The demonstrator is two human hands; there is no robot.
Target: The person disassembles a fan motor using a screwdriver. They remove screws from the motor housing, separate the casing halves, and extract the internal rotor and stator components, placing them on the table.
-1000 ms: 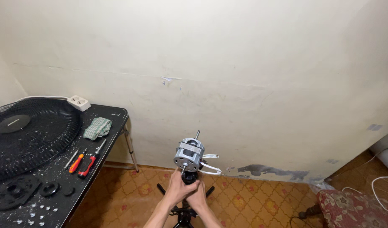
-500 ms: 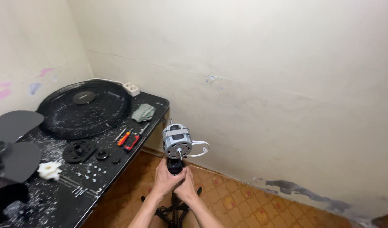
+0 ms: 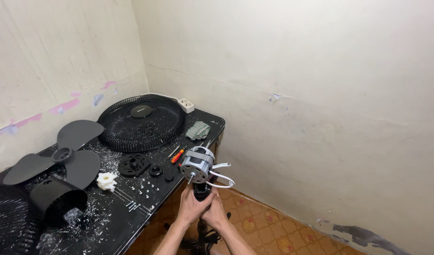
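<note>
Both hands — left (image 3: 191, 207), right (image 3: 216, 211) — grip the black neck under a bare silver fan motor (image 3: 196, 164).

Left hand (image 3: 189, 208) and right hand (image 3: 216, 213) grip the fan motor (image 3: 197, 164) beside a black table (image 3: 132, 208).

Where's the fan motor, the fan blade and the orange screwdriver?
fan motor (image 3: 196, 165), head view, on its metal body.
fan blade (image 3: 61, 157), head view, near its hub.
orange screwdriver (image 3: 178, 155), head view, on its handle.

Both forearms are bare, with no sleeves showing. The left hand (image 3: 191, 208) and the right hand (image 3: 216, 213) wear no gloves. No rings or watch show.
</note>
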